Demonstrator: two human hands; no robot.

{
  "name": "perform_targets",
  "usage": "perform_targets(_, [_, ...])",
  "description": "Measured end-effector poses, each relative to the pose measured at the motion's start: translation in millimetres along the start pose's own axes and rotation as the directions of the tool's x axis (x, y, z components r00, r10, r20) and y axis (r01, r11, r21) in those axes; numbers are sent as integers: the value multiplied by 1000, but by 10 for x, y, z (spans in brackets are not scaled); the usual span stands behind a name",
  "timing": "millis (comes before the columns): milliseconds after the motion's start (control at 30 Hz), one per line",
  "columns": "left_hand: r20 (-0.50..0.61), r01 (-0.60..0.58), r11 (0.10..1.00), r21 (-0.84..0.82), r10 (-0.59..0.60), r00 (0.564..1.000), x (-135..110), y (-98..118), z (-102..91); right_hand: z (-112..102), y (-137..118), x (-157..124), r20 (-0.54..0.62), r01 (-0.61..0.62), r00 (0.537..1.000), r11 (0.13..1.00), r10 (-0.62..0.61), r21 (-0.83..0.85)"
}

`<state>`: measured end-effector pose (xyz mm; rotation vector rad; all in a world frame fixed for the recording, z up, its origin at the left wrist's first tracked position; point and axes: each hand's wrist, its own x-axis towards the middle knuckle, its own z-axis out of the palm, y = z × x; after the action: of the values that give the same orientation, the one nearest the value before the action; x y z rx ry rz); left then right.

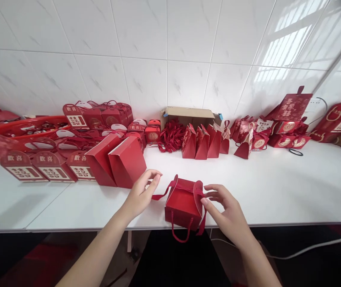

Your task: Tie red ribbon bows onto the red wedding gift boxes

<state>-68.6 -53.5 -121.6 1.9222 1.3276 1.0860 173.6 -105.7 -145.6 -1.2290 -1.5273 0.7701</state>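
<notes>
Our left hand [142, 193] is loosely curled, holding nothing; our right hand [225, 205] meets the ribbon [158, 197], though we can't tell whether it pinches. Between them sits the red box [180, 203], top closed, ribbon threaded but untied. Past our left, beyond labelled boxes [50, 169], a red basket [28, 138] holds small items [43, 126].

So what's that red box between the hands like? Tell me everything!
The red box looks like smooth card and sits at the white table's near edge, a rounded flap at each side. A ribbon crosses the top, ends trailing left and right. A cord handle loops down in front, past the edge. The right hand has fingertips at the right flap; the left hand is apart.
</notes>
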Motion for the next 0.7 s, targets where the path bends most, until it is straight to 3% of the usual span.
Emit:
perform_targets(67, [105,77,978,-196,-57,993,52,81,92,30,36,36,60,-66,996,995,61,77])
perform_targets(167, [239,183,922,-341,-103,966,74,130,186,53,100,134,167,-193,974,954,156,231])
perform_targets(267, [268,230,902,-364,-135,954,25,125,209,17,162,241,282,-247,945,926,165,285])
perform_targets(400, [293,278,877,-391,-168,941,-40,81,159,-88,178,348,400,-233,905,956,147,176])
perform_targets(533, [350,315,852,-419,-168,921,-27,28,85,-172,127,394,479,-219,873,954,98,203])
perform_targets(700, [351,365,840,-402,-226,908,13,-6,28,-224,103,423,504,-308,850,921,154,239])
